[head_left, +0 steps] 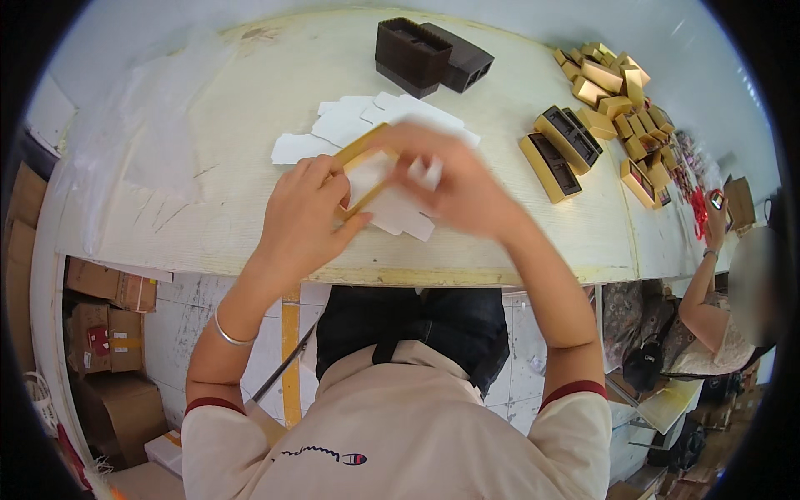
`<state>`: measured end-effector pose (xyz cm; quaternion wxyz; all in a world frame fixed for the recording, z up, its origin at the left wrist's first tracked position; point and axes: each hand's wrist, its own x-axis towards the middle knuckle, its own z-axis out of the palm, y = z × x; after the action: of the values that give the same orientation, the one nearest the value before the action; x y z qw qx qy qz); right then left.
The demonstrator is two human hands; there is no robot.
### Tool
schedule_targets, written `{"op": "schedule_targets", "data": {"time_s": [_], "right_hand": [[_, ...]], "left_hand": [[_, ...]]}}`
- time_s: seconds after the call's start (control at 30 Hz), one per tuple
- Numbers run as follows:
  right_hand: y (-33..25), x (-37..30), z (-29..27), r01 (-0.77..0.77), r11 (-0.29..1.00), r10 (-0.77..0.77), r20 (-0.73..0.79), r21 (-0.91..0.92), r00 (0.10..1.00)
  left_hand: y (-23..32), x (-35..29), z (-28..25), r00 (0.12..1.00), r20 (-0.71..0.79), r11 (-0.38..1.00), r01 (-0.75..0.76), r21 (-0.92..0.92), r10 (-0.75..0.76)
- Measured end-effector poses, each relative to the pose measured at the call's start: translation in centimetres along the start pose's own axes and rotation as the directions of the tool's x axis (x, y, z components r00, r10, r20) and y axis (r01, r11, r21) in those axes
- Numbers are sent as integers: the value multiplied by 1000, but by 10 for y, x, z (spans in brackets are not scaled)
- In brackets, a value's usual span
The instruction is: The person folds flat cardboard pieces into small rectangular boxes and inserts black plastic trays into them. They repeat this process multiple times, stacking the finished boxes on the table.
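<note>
My left hand (302,218) is closed on the left side of an open gold box (357,150), its thumb along the near end and its fingers over the rim. The box is tilted, with white showing inside. Over its right side is my right hand (454,185), smeared by motion, fingers curled. A small white piece shows by those fingers, but I cannot tell whether they hold it. Under and behind the box lie several flat white card pieces (298,148), overlapping in a loose pile.
Dark brown plastic trays (412,58) stand stacked at the back. To the right are gold boxes with dark inserts (550,167) and a heap of small gold boxes (602,77). Clear plastic film (125,158) lies at the left. Another person's hand (715,223) holds something small at far right.
</note>
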<state>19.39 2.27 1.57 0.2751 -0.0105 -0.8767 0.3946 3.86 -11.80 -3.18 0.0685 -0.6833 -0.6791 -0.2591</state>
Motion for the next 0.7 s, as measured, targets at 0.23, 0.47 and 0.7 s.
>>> {"op": "schedule_targets", "data": {"time_s": [0.23,0.47,0.7], "right_hand": [[133,65,-88,-24,675,-213,-226,-738,951],[156,102,-96,-26,575,84,28,-817,996],[148,105,-93,108,654,-108,49,-748,993]], "left_hand": [[-25,6,9,999,30,919,-14,-394,29],[1,7,21,988,-94,992,125,9,-123],[3,25,20,977,32,957,212,-198,-210]]}}
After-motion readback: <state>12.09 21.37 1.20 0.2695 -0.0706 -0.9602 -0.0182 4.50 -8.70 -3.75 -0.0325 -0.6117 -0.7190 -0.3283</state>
